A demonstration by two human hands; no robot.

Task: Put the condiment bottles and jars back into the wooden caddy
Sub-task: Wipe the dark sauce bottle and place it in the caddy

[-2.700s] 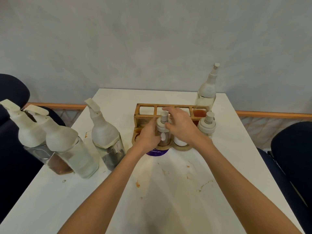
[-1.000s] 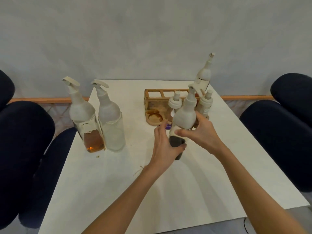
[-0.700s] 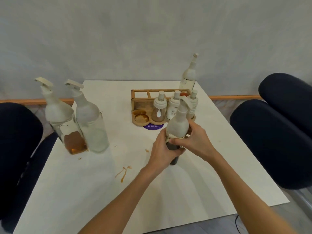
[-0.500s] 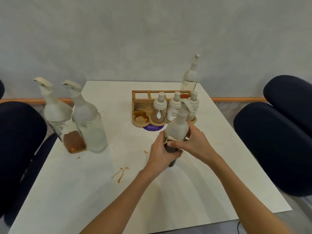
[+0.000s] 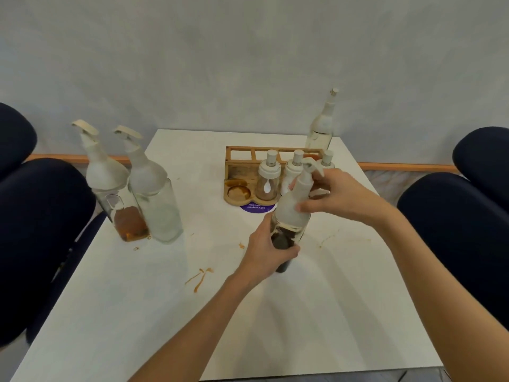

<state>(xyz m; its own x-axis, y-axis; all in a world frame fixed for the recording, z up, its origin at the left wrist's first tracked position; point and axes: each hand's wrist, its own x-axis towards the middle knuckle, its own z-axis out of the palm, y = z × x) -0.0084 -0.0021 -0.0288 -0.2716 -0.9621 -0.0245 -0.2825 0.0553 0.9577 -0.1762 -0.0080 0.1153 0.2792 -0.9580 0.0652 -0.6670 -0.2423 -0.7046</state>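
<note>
arms: two, both bare along all of their visible length, no sleeve in sight
left hand [image 5: 268, 249]: bare, no glove, no ring to be seen
right hand [image 5: 341, 195]: bare, no glove, no ring to be seen
wrists: nothing worn, no watch, no band
nails: short as far as can be told, slightly blurred
clothing: out of view
</note>
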